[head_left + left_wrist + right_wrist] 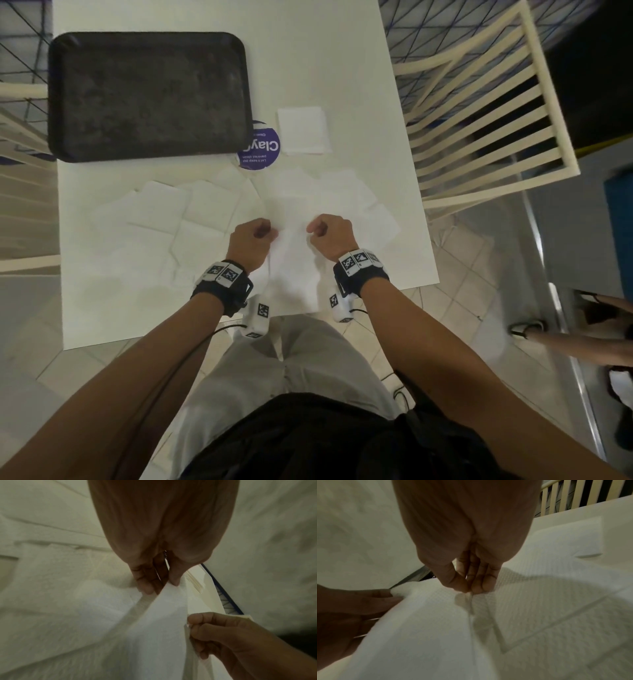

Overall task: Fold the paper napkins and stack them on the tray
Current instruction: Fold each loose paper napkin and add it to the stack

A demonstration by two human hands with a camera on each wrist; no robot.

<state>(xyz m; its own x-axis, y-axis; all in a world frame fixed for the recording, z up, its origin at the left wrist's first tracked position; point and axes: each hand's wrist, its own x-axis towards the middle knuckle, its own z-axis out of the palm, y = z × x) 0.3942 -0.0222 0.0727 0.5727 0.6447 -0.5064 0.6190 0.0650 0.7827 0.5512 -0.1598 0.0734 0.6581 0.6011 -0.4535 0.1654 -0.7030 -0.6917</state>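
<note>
A white paper napkin (291, 270) hangs between my two hands above the table's near edge. My left hand (265, 233) pinches its upper left corner between thumb and fingers; the left wrist view shows that pinch (159, 588) on the napkin (163, 622). My right hand (317, 229) pinches the upper right corner, seen close in the right wrist view (469, 589) on the napkin (436, 622). Several unfolded napkins (191, 212) lie spread over the white table. A folded napkin (303, 130) lies right of the dark tray (147, 96), which sits at the far left with nothing on it.
A round purple sticker (262, 149) lies half under the tray's near right corner. A cream slatted chair (486, 113) stands right of the table (335, 51). Another person's arm (582, 342) reaches in low at the right. My legs are below the table edge.
</note>
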